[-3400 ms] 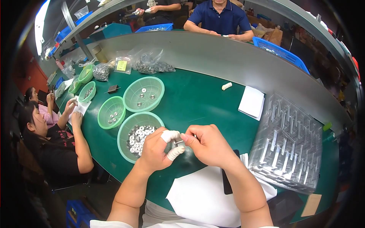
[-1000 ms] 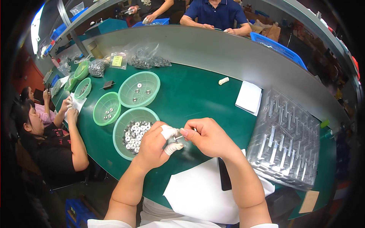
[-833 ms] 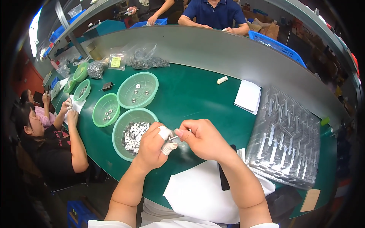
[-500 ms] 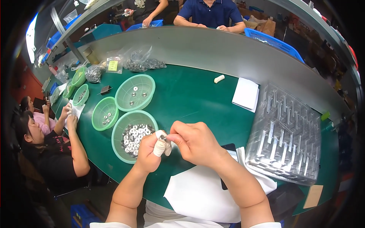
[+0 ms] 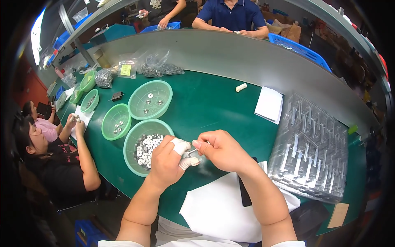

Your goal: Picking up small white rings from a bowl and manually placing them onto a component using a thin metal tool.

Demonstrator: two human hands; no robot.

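Note:
White wrapping covers the thumb and forefinger of my left hand, which is closed on a small metal part at the fingertips. The part's exact shape is mostly hidden. My right hand is pinched close beside it, on what looks like a thin metal pin or tool reaching toward the part. Left of my hands stands a green mesh basket holding a pile of small round metal parts with center holes. Behind it, two more green baskets, one larger and one smaller, hold a few such parts.
Stacked clear plastic trays stand at the right, near white paper. A white cloth and a dark phone lie under my right forearm. Bagged parts rest along the grey divider. A co-worker sits at left.
My left hand has rolled over, its back now more visible and the wrapped fingers pointing right. My right hand has shifted slightly right, still pinched. The whole view has moved a little.

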